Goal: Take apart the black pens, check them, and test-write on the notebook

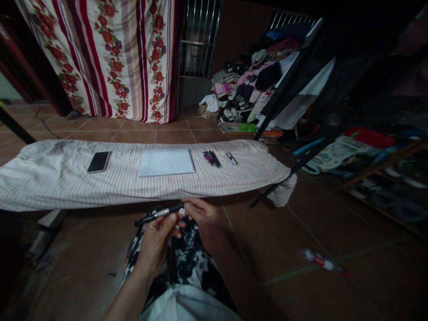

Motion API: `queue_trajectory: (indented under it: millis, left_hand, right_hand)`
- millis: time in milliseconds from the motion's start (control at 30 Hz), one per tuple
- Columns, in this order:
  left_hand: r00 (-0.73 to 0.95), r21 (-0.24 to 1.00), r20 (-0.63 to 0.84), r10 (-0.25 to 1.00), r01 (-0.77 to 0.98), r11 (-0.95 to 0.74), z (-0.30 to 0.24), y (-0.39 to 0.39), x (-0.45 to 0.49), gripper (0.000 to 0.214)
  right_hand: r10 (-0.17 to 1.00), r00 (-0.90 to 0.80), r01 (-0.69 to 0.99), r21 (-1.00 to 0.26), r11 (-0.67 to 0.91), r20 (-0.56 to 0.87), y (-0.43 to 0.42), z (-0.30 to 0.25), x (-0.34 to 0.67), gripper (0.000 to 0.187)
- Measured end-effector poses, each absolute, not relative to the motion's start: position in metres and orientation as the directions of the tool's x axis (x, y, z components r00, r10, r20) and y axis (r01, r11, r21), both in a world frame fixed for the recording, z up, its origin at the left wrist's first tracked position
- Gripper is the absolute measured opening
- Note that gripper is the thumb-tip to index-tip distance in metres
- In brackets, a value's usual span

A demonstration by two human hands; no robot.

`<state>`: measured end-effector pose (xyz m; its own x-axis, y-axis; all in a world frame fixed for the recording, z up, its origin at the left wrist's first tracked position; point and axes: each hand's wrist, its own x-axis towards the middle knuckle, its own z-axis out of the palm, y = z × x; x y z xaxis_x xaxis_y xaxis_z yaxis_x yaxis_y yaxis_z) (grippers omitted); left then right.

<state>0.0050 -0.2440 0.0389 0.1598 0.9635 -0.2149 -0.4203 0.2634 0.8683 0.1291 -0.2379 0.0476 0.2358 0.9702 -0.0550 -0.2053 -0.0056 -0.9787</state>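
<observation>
Both my hands meet just below the near edge of a striped ironing board (pixel 60 178). My left hand (pixel 156 238) is closed round a dark pen (pixel 157 214) that points to the left. My right hand (pixel 202 218) pinches the pen's right end with fingers together. On the board lie a spiral notebook (pixel 166 162), a black phone (pixel 99 161) to its left, and two small groups of pens (pixel 211 158) (pixel 230 157) to its right. My lap in black and white patterned cloth (pixel 187 258) is under the hands.
A floral curtain (pixel 110 53) hangs at the back. A heap of clothes (pixel 247 84) lies at the back right beside a dark leaning frame (pixel 294 80). A small bottle (pixel 316 258) lies on the tiled floor at right. Cluttered shelves (pixel 384 169) stand far right.
</observation>
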Motion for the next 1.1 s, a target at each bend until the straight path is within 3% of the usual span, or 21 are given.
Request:
queue_trajectory:
  millis: [67, 133, 200, 267, 367, 467, 567, 700, 933, 1100]
  left_hand:
    - [0.209, 0.952, -0.148, 0.967, -0.236, 0.197, 0.040, -0.253, 0.002, 0.026]
    - [0.174, 0.998, 0.063, 0.983, -0.028, -0.059, 0.043, -0.261, -0.003, 0.017]
    - [0.079, 0.879, 0.417, 0.906, 0.220, -0.423, 0.046, -0.263, -0.010, 0.013]
    - [0.160, 0.646, 0.621, 0.768, 0.451, -0.616, 0.048, -0.259, -0.018, 0.020]
    - [0.288, 0.440, 0.628, 0.723, 0.635, -0.635, 0.045, -0.250, -0.025, 0.032]
    - [0.337, 0.402, 0.590, 0.734, 0.665, -0.629, 0.040, -0.247, -0.026, 0.030]
    - [0.315, 0.354, 0.604, 0.732, 0.717, -0.600, 0.036, -0.250, -0.025, 0.028]
    - [0.325, 0.275, 0.633, 0.703, 0.754, -0.597, 0.035, -0.252, -0.023, 0.028]
    - [0.312, 0.253, 0.705, 0.637, 0.728, -0.637, 0.034, -0.252, -0.021, 0.025]
    - [0.312, 0.298, 0.697, 0.646, 0.693, -0.657, 0.037, -0.255, -0.018, 0.021]
  right_hand:
    - [0.964, 0.259, -0.207, -0.978, -0.013, -0.067, -0.236, 0.045, 0.131, 0.022]
    - [0.959, 0.277, -0.192, -0.981, -0.012, -0.066, -0.234, 0.042, 0.133, 0.022]
    - [0.961, 0.273, -0.152, -0.988, -0.002, -0.044, -0.234, 0.040, 0.133, 0.021]
    - [0.971, 0.237, -0.096, -0.995, 0.009, -0.014, -0.236, 0.042, 0.133, 0.018]
    - [0.990, 0.141, -0.066, -0.997, 0.033, 0.024, -0.241, 0.049, 0.130, 0.017]
    - [0.996, 0.084, -0.063, -0.997, 0.038, 0.033, -0.245, 0.055, 0.127, 0.019]
    - [0.994, 0.093, -0.098, -0.994, -0.040, -0.049, -0.246, 0.056, 0.125, 0.026]
    - [0.987, 0.109, -0.101, -0.989, -0.105, -0.116, -0.246, 0.057, 0.124, 0.020]
    - [0.974, 0.137, -0.174, -0.973, -0.154, -0.179, -0.250, 0.064, 0.123, 0.017]
    - [0.974, 0.174, -0.138, -0.982, -0.125, -0.149, -0.252, 0.064, 0.121, 0.016]
